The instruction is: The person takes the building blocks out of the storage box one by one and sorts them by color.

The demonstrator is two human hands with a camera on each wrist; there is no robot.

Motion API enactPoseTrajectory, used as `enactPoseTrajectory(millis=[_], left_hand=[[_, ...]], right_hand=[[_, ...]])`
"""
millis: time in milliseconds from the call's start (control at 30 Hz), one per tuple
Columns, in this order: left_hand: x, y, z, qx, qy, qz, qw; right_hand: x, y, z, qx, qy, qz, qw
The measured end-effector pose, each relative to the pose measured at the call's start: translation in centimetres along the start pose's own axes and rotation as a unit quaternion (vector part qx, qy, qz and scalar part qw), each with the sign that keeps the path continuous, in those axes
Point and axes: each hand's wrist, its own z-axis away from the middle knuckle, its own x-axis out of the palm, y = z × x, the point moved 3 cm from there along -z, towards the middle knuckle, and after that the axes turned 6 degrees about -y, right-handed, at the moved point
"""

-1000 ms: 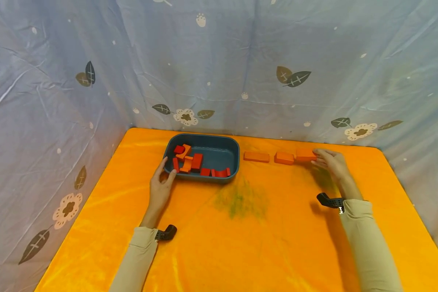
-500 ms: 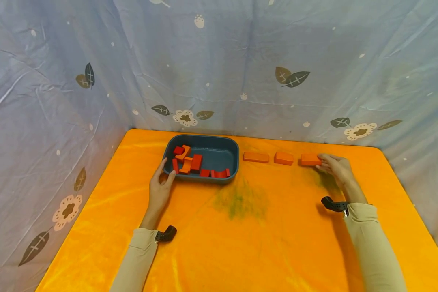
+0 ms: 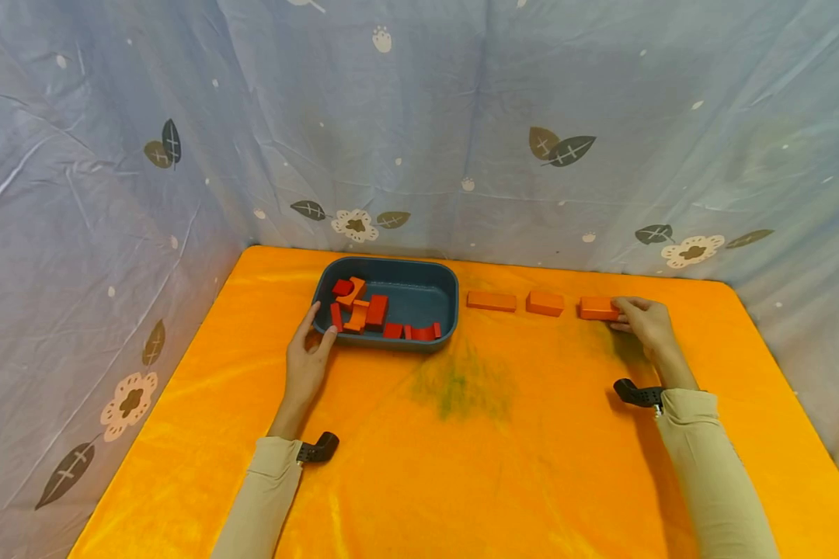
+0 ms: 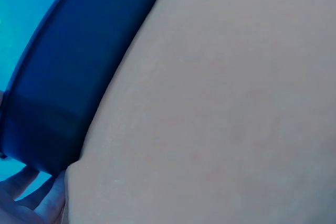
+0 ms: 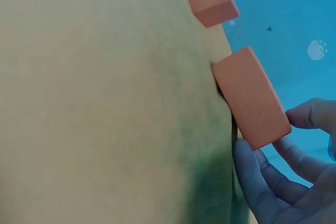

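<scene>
A dark blue rectangular tray stands at the table's back left, holding several red and orange blocks. My left hand holds its near left corner, thumb on the front side and fingers along the left side. In the left wrist view, fingers touch the end of the tray. At the right, my right hand pinches the right end of an orange rectangular block at the table surface. The right wrist view shows fingertips around the end of that block.
Two more orange blocks, a long flat one and a shorter one, lie in a row between the tray and the held block. The yellow cloth-covered table ends at a patterned grey-blue curtain behind.
My right hand has moved the orange block slightly right and down, opening a gap from the neighbouring block. Over the last half second it barely shifts. My left hand and the tray stay put.
</scene>
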Motion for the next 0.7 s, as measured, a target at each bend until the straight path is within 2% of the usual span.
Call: enactPoseTrajectory(millis=[100,167,333,700], left_hand=[[-0.1,0.3,0.0,-0.003,-0.006,0.009,0.9999],[-0.1,1.2,0.3,-0.009,-0.011,0.007,0.9999],[0.0,3.6,1.1,-0.02,-0.017,-0.005,0.9996],[0.1,3.4,1.2,-0.008,-0.017,0.009,0.9998]], right_hand=[[-0.1,0.2,0.0,0.006,0.007,0.04,0.999],[-0.1,0.2,-0.1,0.007,0.008,0.07,0.997],[-0.1,0.3,0.0,0.011,0.009,0.1,0.995],[-0.2,0.3,0.0,-0.004,0.016,0.115,0.993]])
